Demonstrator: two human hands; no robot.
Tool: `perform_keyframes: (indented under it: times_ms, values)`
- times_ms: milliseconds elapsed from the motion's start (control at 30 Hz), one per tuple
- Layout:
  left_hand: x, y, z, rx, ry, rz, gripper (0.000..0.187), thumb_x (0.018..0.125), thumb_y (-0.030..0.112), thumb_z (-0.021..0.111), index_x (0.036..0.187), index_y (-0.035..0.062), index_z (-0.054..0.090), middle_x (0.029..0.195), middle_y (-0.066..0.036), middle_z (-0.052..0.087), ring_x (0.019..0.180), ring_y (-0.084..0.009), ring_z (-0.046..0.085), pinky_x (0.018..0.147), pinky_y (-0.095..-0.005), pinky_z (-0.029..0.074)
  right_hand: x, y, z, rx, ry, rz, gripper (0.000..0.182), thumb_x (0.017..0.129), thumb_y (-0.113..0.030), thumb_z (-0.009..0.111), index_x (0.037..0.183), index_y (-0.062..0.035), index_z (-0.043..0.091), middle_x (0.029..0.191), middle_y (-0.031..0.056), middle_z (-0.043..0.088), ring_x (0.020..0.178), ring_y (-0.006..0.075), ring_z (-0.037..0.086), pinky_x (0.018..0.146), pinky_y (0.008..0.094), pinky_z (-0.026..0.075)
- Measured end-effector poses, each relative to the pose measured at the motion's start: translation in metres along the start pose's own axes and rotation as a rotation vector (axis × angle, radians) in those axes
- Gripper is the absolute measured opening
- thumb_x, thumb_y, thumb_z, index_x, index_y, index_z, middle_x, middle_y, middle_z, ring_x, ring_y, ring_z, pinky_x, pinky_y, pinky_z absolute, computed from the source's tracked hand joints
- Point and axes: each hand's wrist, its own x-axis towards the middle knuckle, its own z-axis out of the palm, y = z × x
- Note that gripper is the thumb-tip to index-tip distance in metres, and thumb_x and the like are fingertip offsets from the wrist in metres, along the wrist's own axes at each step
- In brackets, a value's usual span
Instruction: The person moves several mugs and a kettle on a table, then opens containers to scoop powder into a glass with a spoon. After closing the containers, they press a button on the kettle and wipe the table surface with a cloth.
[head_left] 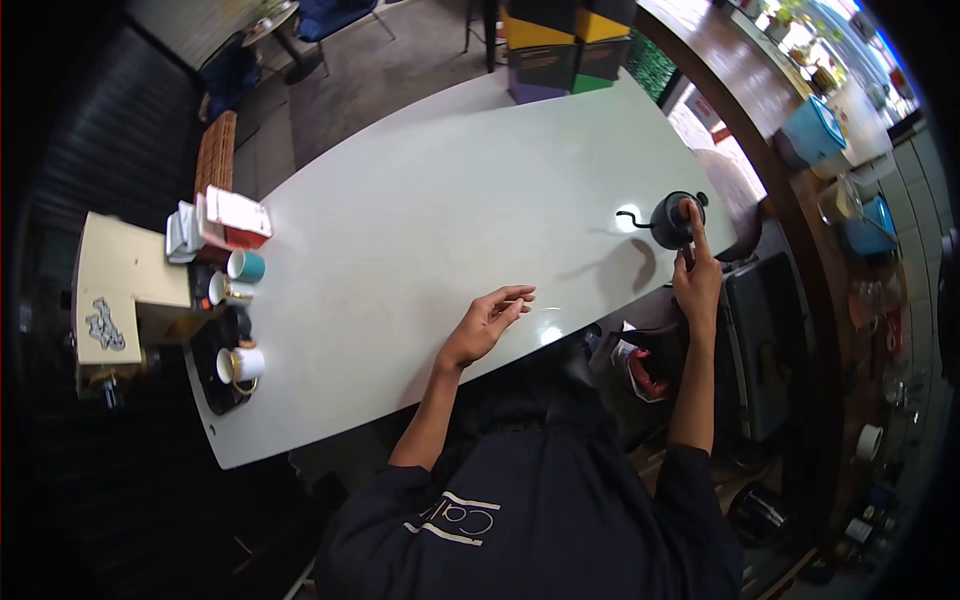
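My right hand [697, 278] reaches to the table's right end, its index finger stretched up onto the lid of a dark gooseneck kettle [668, 222]; the other fingers are curled and it grips nothing. My left hand [487, 323] rests near the front edge of the white table [430, 220], fingers loosely curled and apart, holding nothing. The kettle's thin spout points left.
At the table's left end stand a teal cup [246, 266], two white cups [241, 364], a red-and-white box [235, 218] and a cream-coloured machine [115, 300]. Coloured boxes [565, 45] sit past the far edge. A wooden counter [760, 100] with containers runs along the right.
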Motion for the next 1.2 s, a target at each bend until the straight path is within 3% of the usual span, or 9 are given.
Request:
perform_keyframes:
  times_ms: [33,100,233,300,533,833,1200]
  values:
    - [0.006,0.001,0.005,0.004,-0.029,-0.002,0.036,0.100,0.021,0.048,0.132,0.0047,0.054,0.121,-0.011,0.062,0.110,-0.0204,0.060,0.095,-0.0359,0.046,-0.002,0.007,-0.009,-0.010,0.017,0.022,0.089,0.075,0.013,0.050,0.150,-0.0294,0.030,0.109,0.0234,0.066,0.095,0.0381,0.066,0.082,0.0447,0.052]
    - [0.020,0.004,0.014,-0.071,-0.078,0.019,0.034,0.100,0.016,0.050,0.130,0.0018,0.054,0.119,-0.012,0.062,0.109,-0.0186,0.060,0.098,-0.0322,0.046,0.000,0.020,-0.024,-0.129,0.071,0.029,0.090,0.073,0.009,0.053,0.149,-0.0331,0.030,0.088,0.0225,0.067,0.074,0.0396,0.066,0.070,0.0484,0.048]
    - [0.038,0.012,0.034,-0.085,-0.150,0.024,0.033,0.100,0.015,0.050,0.130,0.0019,0.055,0.118,-0.011,0.062,0.108,-0.0181,0.060,0.097,-0.0315,0.046,-0.002,0.035,-0.039,-0.135,0.181,-0.036,0.090,0.073,0.008,0.054,0.149,-0.0334,0.030,0.074,0.0204,0.063,0.066,0.0386,0.063,0.065,0.0503,0.044]
    - [0.047,0.013,0.042,-0.075,-0.161,0.034,0.035,0.101,0.021,0.049,0.129,0.0022,0.055,0.119,-0.012,0.062,0.108,-0.0207,0.060,0.095,-0.0356,0.047,-0.002,0.040,-0.042,-0.142,0.161,0.003,0.090,0.073,0.008,0.054,0.149,-0.0335,0.030,0.073,0.0201,0.062,0.065,0.0383,0.062,0.065,0.0503,0.044]
    - [0.060,0.014,0.063,-0.067,-0.120,0.001,0.033,0.101,0.024,0.050,0.125,0.0026,0.058,0.114,-0.012,0.064,0.106,-0.0209,0.061,0.093,-0.0351,0.047,-0.001,0.043,-0.039,-0.145,0.129,-0.023,0.090,0.074,0.008,0.056,0.149,-0.0344,0.030,0.071,0.0176,0.060,0.063,0.0351,0.062,0.061,0.0477,0.045]
    - [0.075,0.005,0.069,-0.214,0.223,-0.044,0.026,0.100,0.022,0.050,0.118,0.0046,0.059,0.101,-0.008,0.064,0.097,-0.0158,0.061,0.086,-0.0310,0.048,0.013,0.045,-0.018,-0.141,0.038,-0.168,0.091,0.074,0.008,0.057,0.150,-0.0355,0.029,0.065,0.0130,0.054,0.061,0.0325,0.059,0.060,0.0474,0.046]
    - [0.073,0.008,0.067,-0.262,0.334,-0.035,0.024,0.099,0.018,0.050,0.118,0.0046,0.058,0.101,-0.008,0.063,0.096,-0.0146,0.060,0.086,-0.0300,0.048,0.028,0.051,-0.025,-0.089,-0.014,-0.191,0.091,0.075,0.009,0.056,0.150,-0.0356,0.030,0.065,0.0119,0.053,0.060,0.0305,0.058,0.060,0.0459,0.046]
